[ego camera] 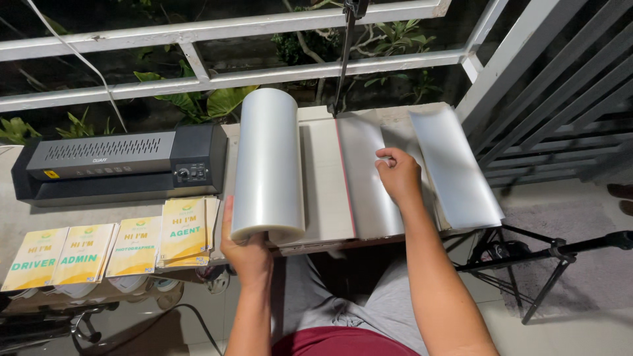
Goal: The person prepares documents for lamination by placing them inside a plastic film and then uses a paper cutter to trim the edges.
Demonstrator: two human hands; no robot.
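On table: L hand (245, 249) grips glossy film roll (267, 165); R hand (397, 175) pinches clear sheet (366, 178).

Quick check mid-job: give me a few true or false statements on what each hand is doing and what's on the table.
1. The left hand holds the near end of the film roll. True.
2. The right hand rests on the laminator. False: it pinches a clear sheet on the cutter board.
3. Yellow cards lie in front of the laminator. True.
4. The roll is black. False: it is clear, shiny film.
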